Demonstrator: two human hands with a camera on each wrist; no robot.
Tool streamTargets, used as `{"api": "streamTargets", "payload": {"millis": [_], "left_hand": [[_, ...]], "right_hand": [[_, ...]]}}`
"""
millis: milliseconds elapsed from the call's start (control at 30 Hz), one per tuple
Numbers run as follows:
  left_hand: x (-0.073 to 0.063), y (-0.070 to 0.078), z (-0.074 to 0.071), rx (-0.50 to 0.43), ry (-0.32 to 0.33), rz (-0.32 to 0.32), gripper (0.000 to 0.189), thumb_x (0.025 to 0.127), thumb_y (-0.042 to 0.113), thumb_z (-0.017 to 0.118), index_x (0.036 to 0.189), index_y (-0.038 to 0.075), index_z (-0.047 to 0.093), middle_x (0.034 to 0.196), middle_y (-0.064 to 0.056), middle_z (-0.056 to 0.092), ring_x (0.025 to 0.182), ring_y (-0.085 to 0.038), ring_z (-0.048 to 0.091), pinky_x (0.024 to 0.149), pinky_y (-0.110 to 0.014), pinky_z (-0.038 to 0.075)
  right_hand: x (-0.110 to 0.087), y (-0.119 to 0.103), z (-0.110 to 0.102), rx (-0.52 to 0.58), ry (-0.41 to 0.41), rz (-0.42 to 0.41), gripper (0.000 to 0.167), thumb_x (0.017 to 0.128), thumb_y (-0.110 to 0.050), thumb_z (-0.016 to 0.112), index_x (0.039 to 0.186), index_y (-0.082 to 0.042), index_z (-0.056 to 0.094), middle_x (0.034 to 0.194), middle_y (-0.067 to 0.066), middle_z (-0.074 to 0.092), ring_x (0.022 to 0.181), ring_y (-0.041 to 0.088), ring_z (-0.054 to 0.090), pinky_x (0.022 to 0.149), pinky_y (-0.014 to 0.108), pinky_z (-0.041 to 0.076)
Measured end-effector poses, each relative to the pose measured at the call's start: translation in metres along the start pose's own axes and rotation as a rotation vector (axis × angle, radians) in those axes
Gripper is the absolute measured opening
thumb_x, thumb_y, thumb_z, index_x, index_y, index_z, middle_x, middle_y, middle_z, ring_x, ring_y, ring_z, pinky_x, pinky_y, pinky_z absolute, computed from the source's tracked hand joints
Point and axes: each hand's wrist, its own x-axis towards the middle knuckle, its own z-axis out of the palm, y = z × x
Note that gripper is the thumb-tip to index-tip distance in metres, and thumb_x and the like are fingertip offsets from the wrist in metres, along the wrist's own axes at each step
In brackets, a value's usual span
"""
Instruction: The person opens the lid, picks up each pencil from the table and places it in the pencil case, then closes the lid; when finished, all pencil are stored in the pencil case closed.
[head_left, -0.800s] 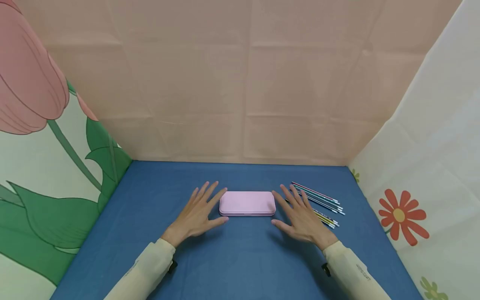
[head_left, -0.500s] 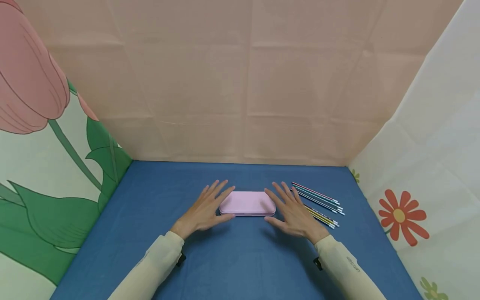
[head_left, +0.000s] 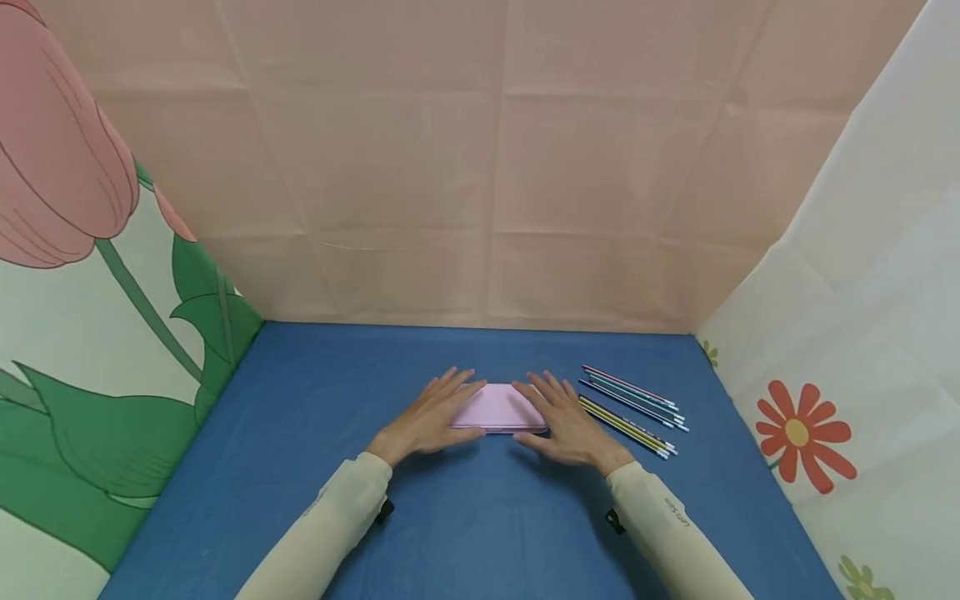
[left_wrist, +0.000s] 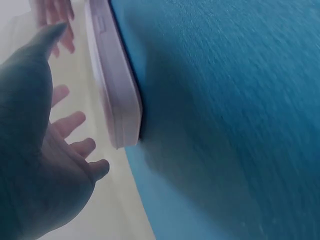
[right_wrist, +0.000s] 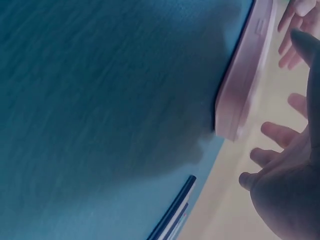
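Note:
A closed pink case [head_left: 498,407] with rounded corners lies flat on the blue tabletop. My left hand [head_left: 429,417], fingers spread and straight, hovers over its left end. Over the right end hovers my right hand [head_left: 567,425], likewise spread, with nothing in it. In the left wrist view the case [left_wrist: 116,85] shows its side and a small front catch, with a gap between it and the hand [left_wrist: 55,165]. From the right wrist, the same case [right_wrist: 242,80] stands apart from the fingers [right_wrist: 277,134]. The hands hide both ends of the case in the head view.
Right of the case lie several pencils in two groups: yellow and dark ones [head_left: 628,427] nearer, red, teal and blue ones [head_left: 636,397] behind. The blue tabletop [head_left: 480,525] meets a beige backdrop [head_left: 487,208], with flower-printed cloths at both sides.
Both hands have moved inward, from beside the case to over its two ends, with fingers still spread. The case and pencils have stayed in place.

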Motion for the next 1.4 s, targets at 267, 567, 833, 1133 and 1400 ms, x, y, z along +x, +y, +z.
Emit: {"api": "streamTargets", "payload": {"millis": [267,567,833,1133,1400], "left_hand": [[0.005,-0.003,0.004,-0.015,-0.021,0.010,0.079,0.107,0.052,0.075,0.172,0.017,0.048,0.184,-0.017,0.037,0.174,-0.052,0.022,0.139,-0.073,0.022],[0.008,-0.007,0.013,-0.007,0.008,-0.008,0.072,0.106,0.045,0.079,0.167,0.017,0.055,0.179,-0.017,0.045,0.170,-0.049,0.034,0.137,-0.068,0.032],[0.009,-0.007,0.016,-0.003,0.055,-0.010,0.067,0.103,0.041,0.083,0.162,0.017,0.061,0.174,-0.015,0.051,0.164,-0.043,0.043,0.134,-0.066,0.038],[0.013,-0.009,0.021,0.019,0.088,0.018,0.065,0.102,0.042,0.084,0.159,0.018,0.064,0.171,-0.015,0.055,0.161,-0.043,0.048,0.132,-0.067,0.041],[0.015,-0.010,0.024,0.027,0.103,0.005,0.065,0.099,0.040,0.088,0.157,0.018,0.065,0.168,-0.014,0.057,0.159,-0.042,0.050,0.132,-0.066,0.041]], "right_hand": [[0.008,-0.003,0.007,0.009,-0.019,-0.003,0.082,0.105,-0.054,0.076,0.173,-0.022,0.046,0.182,0.020,0.039,0.171,0.053,0.032,0.138,0.076,0.018],[0.013,-0.006,0.012,-0.062,-0.007,0.008,0.074,0.103,-0.055,0.079,0.165,-0.021,0.058,0.177,0.018,0.048,0.167,0.050,0.041,0.136,0.078,0.023],[0.016,-0.006,0.016,-0.033,0.076,-0.037,0.063,0.100,-0.042,0.086,0.155,-0.017,0.065,0.167,0.022,0.057,0.157,0.050,0.049,0.131,0.075,0.036],[0.020,-0.003,0.017,-0.028,0.111,-0.037,0.058,0.099,-0.038,0.089,0.149,-0.019,0.069,0.160,0.020,0.062,0.145,0.048,0.055,0.123,0.070,0.046],[0.022,-0.003,0.016,-0.037,0.115,-0.032,0.062,0.097,-0.039,0.091,0.151,-0.018,0.070,0.159,0.020,0.064,0.141,0.046,0.057,0.118,0.068,0.052]]}}
